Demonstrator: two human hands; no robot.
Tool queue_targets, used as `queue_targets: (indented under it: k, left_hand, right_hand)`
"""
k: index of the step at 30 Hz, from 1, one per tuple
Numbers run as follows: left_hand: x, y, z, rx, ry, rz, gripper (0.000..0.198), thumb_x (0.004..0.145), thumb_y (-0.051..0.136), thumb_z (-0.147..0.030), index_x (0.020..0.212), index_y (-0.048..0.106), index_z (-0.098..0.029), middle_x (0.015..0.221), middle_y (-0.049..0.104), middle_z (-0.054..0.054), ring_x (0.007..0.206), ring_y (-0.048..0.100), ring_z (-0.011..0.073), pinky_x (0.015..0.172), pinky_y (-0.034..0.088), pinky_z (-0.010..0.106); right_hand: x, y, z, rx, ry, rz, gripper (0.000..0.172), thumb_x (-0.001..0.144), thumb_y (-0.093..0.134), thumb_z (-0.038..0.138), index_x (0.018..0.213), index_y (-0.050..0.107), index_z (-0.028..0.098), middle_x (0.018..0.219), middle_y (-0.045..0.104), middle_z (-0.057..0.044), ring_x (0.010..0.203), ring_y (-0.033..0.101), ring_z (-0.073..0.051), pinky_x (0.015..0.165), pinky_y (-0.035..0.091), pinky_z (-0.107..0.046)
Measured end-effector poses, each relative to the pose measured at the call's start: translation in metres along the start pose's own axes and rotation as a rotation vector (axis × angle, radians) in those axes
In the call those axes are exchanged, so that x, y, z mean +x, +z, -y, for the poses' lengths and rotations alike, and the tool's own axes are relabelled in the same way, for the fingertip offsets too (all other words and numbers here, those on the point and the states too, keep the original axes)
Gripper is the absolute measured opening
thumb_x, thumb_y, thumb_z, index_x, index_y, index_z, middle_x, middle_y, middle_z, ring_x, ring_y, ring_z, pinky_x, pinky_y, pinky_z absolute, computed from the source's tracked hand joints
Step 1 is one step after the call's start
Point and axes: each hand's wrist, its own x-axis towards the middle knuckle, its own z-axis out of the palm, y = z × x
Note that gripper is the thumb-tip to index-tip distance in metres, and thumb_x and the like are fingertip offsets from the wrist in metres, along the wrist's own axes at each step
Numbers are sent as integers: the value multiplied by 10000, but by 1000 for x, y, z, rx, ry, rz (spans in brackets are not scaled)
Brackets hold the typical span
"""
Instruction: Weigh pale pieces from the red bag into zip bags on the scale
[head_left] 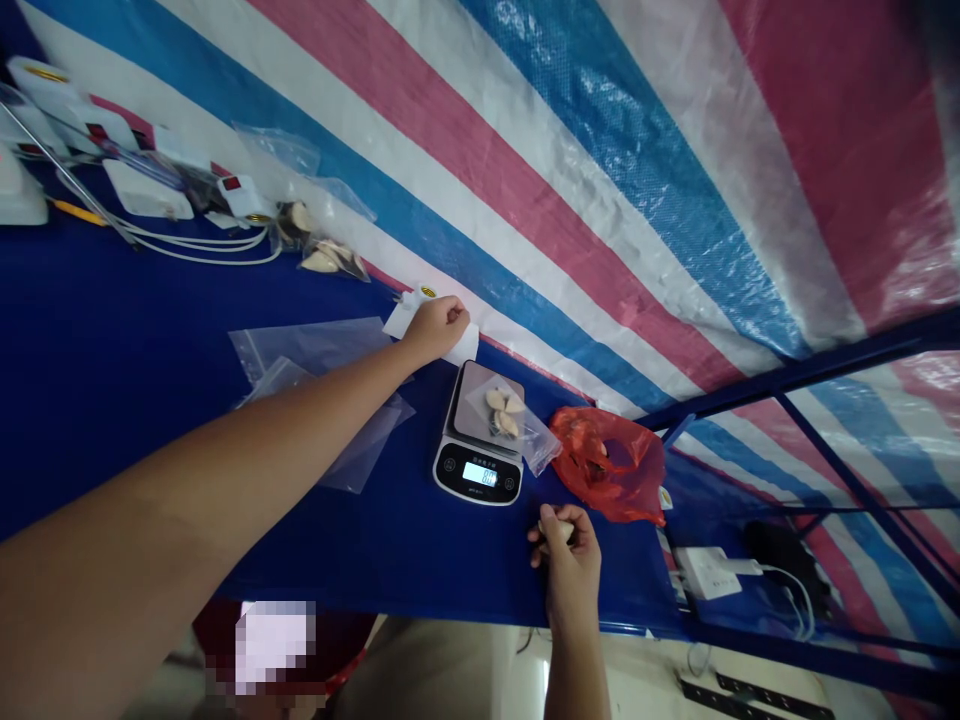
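A digital scale with a lit display stands on the blue table. On its plate lies a clear bag holding pale, flat pieces. Above and left of the scale, my left hand is closed over a white paper; whatever it pinches is too small to make out. My right hand, below and right of the scale, has its fingers curled round a pale piece. Close above that hand sits an open red plastic bag with dark contents.
Clear plastic bags lie under and beside my left forearm. Filled small bags, cables and white devices line the back left. A white power strip is at the right, below blue metal bars.
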Motion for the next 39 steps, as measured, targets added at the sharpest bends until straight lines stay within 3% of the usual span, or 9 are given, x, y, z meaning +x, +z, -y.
queue_targets:
  k: [4,7,11,17,26,29,31,35,39]
  left_hand:
    - [0,0,0,-3,-4,9,136,805,551,-209,671,532,-202,585,477,-26,595,452,144,605,339,310]
    - [0,1,-1,-13,-6,33,142,814,539,-211,672,538,-200,578,468,-29,578,441,140,592,326,309]
    - [-1,0,-2,-17,-2,26,127,807,547,-212,681,546,-199,577,465,-32,585,440,140,598,331,304]
    - [0,0,-3,-28,-18,35,147,806,557,-214,662,530,-201,554,445,-37,572,433,139,591,326,305]
    - [-1,3,-1,-38,-45,39,160,809,553,-210,653,517,-205,561,443,-40,567,425,136,581,320,308]
    - [0,2,0,-42,-32,33,159,809,555,-214,655,517,-205,559,442,-40,573,429,137,585,326,306]
    - [1,2,1,-43,-17,27,149,809,555,-217,664,527,-203,562,450,-38,578,437,139,590,330,305]
    - [1,2,3,-36,-4,37,129,811,554,-232,688,553,-196,565,470,-37,578,463,140,591,336,302]
    - [0,3,2,-19,-4,47,124,811,551,-233,695,556,-190,570,462,-38,584,459,137,602,333,298]
  right_hand:
    - [0,7,14,79,48,39,432,782,797,557,894,589,195,674,589,44,457,472,-65,361,360,-162]
    - [11,22,37,156,55,82,505,824,686,662,960,668,176,685,579,37,409,418,-55,319,297,-173]
    - [40,54,71,5,100,154,519,708,776,651,695,628,154,526,527,33,361,390,-63,294,233,-183]
    - [64,90,122,24,-97,173,453,701,797,575,789,694,143,477,514,52,342,378,-66,304,248,-188]
    - [70,103,178,129,-240,184,324,794,749,470,840,683,156,610,515,53,404,420,-49,355,274,-181]
    - [62,95,163,137,-250,107,368,811,730,523,836,661,163,623,531,49,387,407,-45,344,267,-181]
    - [46,80,134,73,-137,31,456,808,707,605,778,635,156,580,543,33,351,393,-57,310,230,-190]
    - [5,37,58,-35,153,-58,579,763,735,683,959,686,141,642,616,10,339,420,-54,305,211,-157]
    - [-13,9,15,114,178,-66,540,712,812,628,947,660,166,675,594,46,348,393,-28,308,208,-136]
